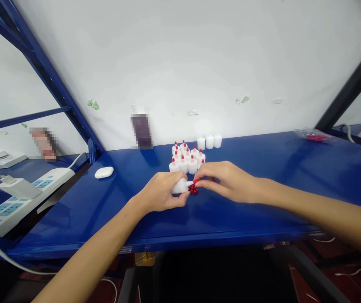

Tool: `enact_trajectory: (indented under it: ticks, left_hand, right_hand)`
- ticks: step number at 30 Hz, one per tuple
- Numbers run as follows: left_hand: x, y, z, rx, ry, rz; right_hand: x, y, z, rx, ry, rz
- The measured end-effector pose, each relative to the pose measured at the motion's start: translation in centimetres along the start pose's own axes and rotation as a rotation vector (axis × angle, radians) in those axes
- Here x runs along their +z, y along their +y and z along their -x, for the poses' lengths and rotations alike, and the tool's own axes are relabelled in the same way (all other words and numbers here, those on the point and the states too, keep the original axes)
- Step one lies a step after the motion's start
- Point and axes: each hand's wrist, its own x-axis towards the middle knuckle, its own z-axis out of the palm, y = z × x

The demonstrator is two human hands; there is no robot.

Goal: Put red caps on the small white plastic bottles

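Observation:
My left hand (163, 191) is wrapped round a white squeeze bottle (179, 186), which lies tilted with its thin nozzle pointing right. Between the thumb and fingertips of my right hand (220, 179) is a small red cap (195, 182), at the tip of that nozzle. Whether the cap sits fully on the nozzle I cannot tell. Just beneath, a small cluster of loose red caps (193, 190) lies on the blue table. Behind my hands stand several upright white bottles (192, 165) with red caps on their nozzles, grouped closely together.
Three white bottles without visible red caps (210, 142) stand by the wall. A white earbud case (104, 172) lies left on the blue table (120, 210). A phone-like dark object (142, 131) leans on the wall. Right, a clear bag (314, 136) holds red pieces; left, a power strip (25, 200).

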Motion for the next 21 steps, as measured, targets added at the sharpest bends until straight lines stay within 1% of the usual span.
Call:
enact_trajectory:
  ticks: [3,5,8,12,14,16,18,19,21]
  left_hand:
    - [0.1,0.1,0.0,0.069,0.101,-0.043]
    - [0.3,0.0,0.0,0.101,0.144,-0.071]
    - [0.5,-0.3,0.1,0.121,0.154,-0.102]
    - [0.4,-0.7,0.2,0.096,0.161,-0.130]
    - [0.3,-0.8,0.2,0.051,0.125,-0.138]
    - [0.2,-0.8,0.1,-0.016,0.035,-0.118]
    - [0.1,-0.9,-0.1,-0.077,-0.064,-0.077]
    - [0.0,-1.0,-0.2,-0.098,-0.089,-0.059]
    - [-0.2,-1.2,-0.3,-0.119,-0.086,-0.037]
  right_hand:
    - [0.3,-0.3,-0.2,-0.074,-0.105,0.245]
    - [0.6,-0.5,-0.3,-0.086,-0.135,0.328]
    - [1.2,-0.9,-0.7,-0.089,-0.145,0.277]
    - [1.9,-1.1,-1.2,-0.056,-0.101,0.128]
    - [2.1,-1.0,-1.4,-0.013,-0.107,0.095]
    - [1.8,-0.6,-1.5,0.033,-0.144,0.061]
    - [1.1,0.1,-1.4,0.062,-0.170,0.012]
    - [0.5,0.4,-1.3,0.078,-0.159,-0.024]
    - [-0.8,1.1,-1.3,0.137,-0.078,-0.113]
